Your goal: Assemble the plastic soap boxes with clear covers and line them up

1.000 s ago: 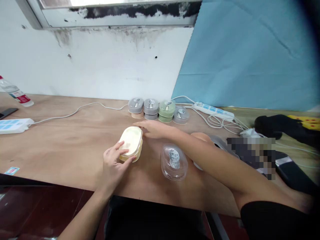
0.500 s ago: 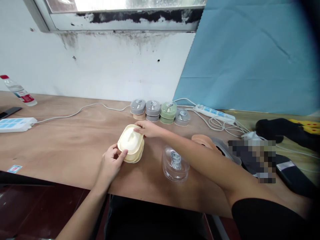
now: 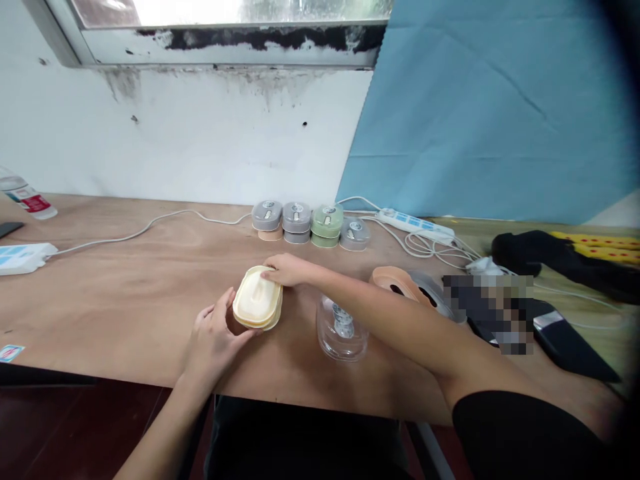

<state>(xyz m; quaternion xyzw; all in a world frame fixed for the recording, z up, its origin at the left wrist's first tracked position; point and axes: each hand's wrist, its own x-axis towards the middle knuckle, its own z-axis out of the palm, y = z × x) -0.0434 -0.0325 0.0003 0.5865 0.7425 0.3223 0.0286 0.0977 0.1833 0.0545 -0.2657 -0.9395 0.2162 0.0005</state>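
Observation:
A small pile of cream plastic pieces (image 3: 257, 297), rounded oblongs like shallow trays or box parts, is between my hands at the middle of the table. My left hand (image 3: 215, 333) curves round its lower left corner, thumb along the near edge and fingers at the left side. From the upper right, my right hand (image 3: 286, 269) grips the far right edge, fingertips lying on the top piece. To the right, partly under my right forearm, lies a clear plastic cover (image 3: 345, 343) with a round dark print.
Small lidded boxes stand in a row at the back: grey ones (image 3: 297, 217) and a green one (image 3: 327, 223). Right are an orange plastic piece (image 3: 397, 281), a power strip (image 3: 417, 225) with coiled cables and a black phone-like object (image 3: 575, 343). A bottle (image 3: 30, 199) stands far left.
The top cream piece, tilted and lifted before, now lies flatter on the pile. My left hand has opened wider round the corner. The view has shifted slightly to the right.

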